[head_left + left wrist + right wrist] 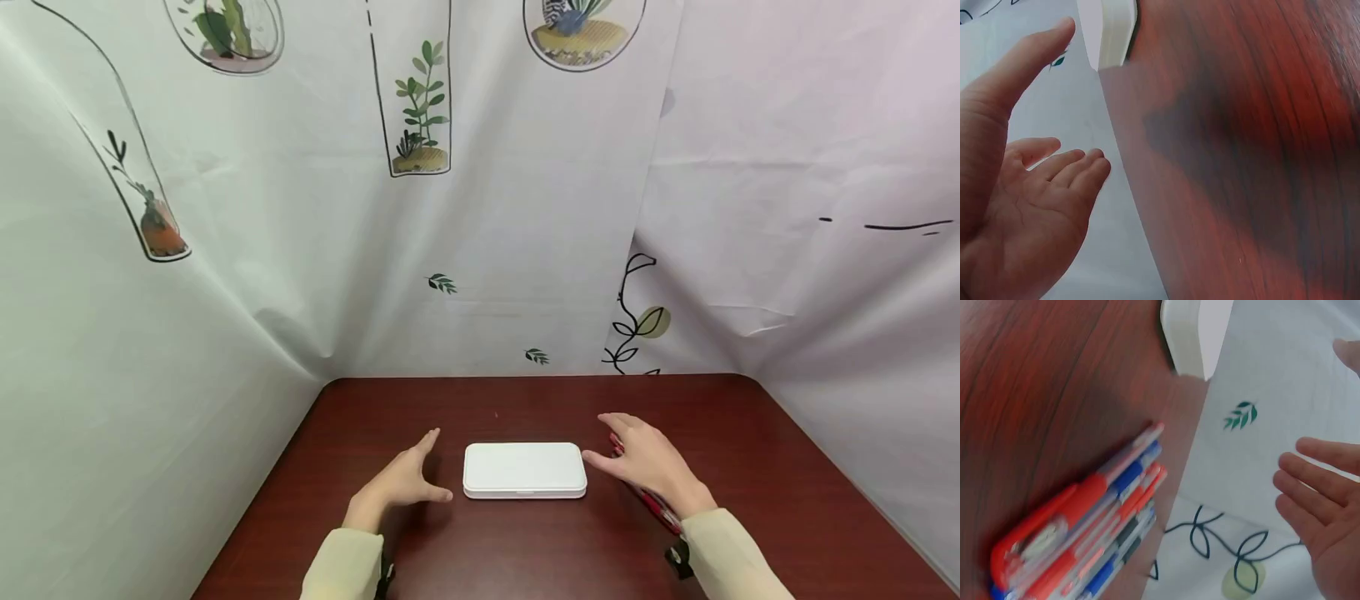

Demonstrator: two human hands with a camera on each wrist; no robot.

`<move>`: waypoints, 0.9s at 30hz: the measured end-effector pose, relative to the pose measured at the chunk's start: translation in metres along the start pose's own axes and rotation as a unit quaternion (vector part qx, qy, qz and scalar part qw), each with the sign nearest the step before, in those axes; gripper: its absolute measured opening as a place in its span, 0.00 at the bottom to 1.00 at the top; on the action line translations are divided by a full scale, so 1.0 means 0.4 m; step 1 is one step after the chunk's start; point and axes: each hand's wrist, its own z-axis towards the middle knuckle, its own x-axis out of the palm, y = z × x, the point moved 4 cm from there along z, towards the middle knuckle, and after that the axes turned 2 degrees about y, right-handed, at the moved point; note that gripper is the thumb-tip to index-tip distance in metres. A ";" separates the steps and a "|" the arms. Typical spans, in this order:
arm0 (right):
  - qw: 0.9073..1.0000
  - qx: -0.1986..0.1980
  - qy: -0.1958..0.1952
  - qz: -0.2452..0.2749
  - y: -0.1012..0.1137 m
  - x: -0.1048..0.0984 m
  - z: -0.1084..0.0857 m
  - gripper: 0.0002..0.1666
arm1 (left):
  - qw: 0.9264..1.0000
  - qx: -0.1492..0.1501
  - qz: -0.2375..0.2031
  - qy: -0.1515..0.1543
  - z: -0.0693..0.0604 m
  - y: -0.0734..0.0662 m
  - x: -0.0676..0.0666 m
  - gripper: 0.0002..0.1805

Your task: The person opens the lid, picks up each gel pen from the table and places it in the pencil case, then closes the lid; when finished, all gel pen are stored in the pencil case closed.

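A white rectangular case (524,470) with rounded corners lies closed on the table, its small front catch facing me. To its left my left hand (401,480) hovers with thumb and fingers spread, holding nothing. My right hand (651,457) is off the case's right end, also spread and holding nothing. Beneath the right hand lie several pens (1094,519) with red, blue and black parts, side by side; in the head view the hand and forearm hide most of them. The left wrist view shows the case's end (1113,31) apart from the left hand.
The dark red wooden table (480,558) has rounded far corners. White cloth (525,225) printed with plants hangs behind it and along both sides. A black strap piece (678,558) sits at the right wrist.
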 end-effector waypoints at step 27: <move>0.995 0.003 0.102 0.001 0.087 0.146 0.038 0.57 | 0.999 0.038 -0.030 0.023 0.051 -0.008 0.070 0.55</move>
